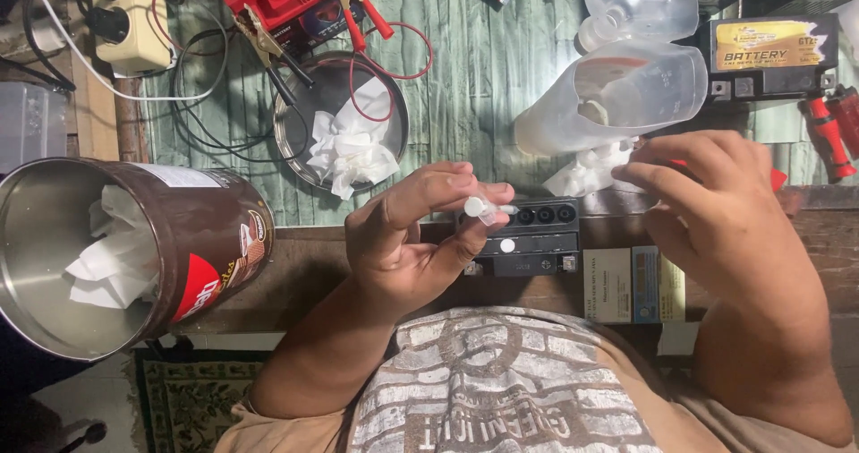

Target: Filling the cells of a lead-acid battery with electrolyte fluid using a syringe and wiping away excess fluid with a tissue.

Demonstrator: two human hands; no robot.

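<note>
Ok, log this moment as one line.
left hand: pinches small white cap | right hand: on white tissue | below: black battery, filler holes open

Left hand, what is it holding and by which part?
The left hand pinches a small white plug by its stem end, thumb and fingertips around it, above the black battery.

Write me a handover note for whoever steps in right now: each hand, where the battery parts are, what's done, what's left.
Left hand: pinching a small white plug in its grip, just above the black battery.
Right hand: closed on something red, mostly hidden, beside the cut clear plastic bottle.
Battery sits at the bench edge in front of the person; three round ports show open on top, and a white dot sits on its lower part.
Done: cannot tell which ports have been dealt with.
Left: the plug is not seated yet.
</note>
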